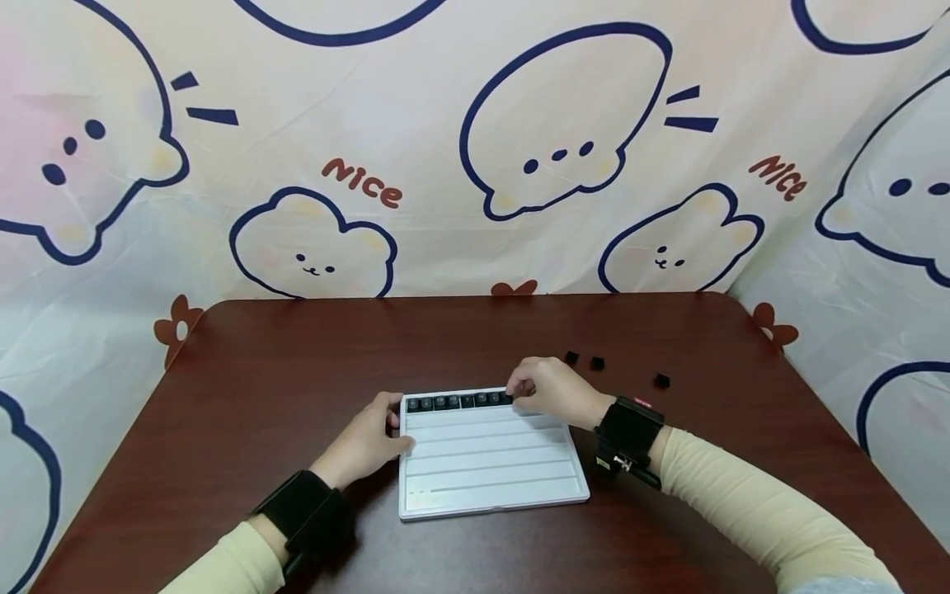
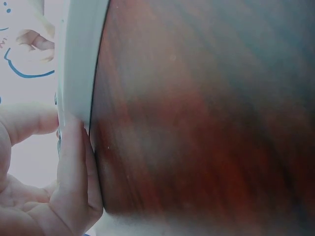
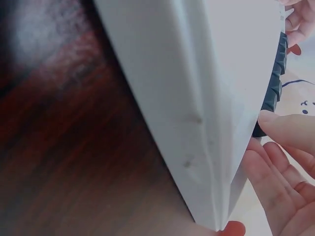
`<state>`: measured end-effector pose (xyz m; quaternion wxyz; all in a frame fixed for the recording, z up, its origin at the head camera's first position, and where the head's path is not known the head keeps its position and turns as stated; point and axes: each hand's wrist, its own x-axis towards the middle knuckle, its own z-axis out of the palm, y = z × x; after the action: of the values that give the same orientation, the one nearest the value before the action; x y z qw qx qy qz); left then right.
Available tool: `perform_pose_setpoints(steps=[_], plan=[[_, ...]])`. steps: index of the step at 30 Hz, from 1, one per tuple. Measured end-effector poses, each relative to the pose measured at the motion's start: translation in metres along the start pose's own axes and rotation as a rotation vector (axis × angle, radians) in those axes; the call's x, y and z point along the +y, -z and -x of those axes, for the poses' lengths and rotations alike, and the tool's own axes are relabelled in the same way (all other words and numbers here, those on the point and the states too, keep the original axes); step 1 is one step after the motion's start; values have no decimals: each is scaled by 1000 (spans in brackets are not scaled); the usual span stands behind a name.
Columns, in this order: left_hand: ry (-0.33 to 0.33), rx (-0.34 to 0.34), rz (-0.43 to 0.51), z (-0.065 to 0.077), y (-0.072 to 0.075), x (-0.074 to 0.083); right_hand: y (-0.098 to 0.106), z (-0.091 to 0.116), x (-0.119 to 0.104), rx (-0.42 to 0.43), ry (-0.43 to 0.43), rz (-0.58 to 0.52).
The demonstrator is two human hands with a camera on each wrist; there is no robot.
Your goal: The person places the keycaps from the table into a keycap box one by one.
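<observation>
A white ridged tray (image 1: 493, 462) lies on the table, with a row of several black keycaps (image 1: 453, 402) along its far edge. My left hand (image 1: 364, 445) grips the tray's left side near the far corner; the left wrist view shows fingers (image 2: 74, 167) against the tray wall (image 2: 81, 64). At the right end of the row, my right hand (image 1: 552, 392) has its fingers curled near the tray's far right corner. From the right wrist, its fingertips appear to pinch the last black keycap (image 3: 258, 130), which they partly cover.
Beyond the right hand lie loose black keycaps: one (image 1: 571, 358) close to the knuckles, another (image 1: 597, 363) beside it, and a third (image 1: 662, 381) farther right. The brown table (image 1: 334, 346) meets a cartoon-printed cloth (image 1: 430, 239) at its back edge.
</observation>
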<state>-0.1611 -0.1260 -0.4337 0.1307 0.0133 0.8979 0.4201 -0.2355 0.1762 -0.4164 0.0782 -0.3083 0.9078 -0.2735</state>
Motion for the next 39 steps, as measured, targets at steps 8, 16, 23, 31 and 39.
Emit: perform_pose_setpoints(steps=[8,16,23,31,39], plan=[[-4,-5,-4,1,0,1,10,10,8,45,47,-15],[-10,-12,3,1,1,2,28,19,23,31,24,19],[-2,-24,11,1,1,1,44,38,41,8,19,145],[-20,-23,12,0,1,0,65,63,63,35,-13,291],[-22,-12,31,1,1,0,81,90,91,33,-109,331]])
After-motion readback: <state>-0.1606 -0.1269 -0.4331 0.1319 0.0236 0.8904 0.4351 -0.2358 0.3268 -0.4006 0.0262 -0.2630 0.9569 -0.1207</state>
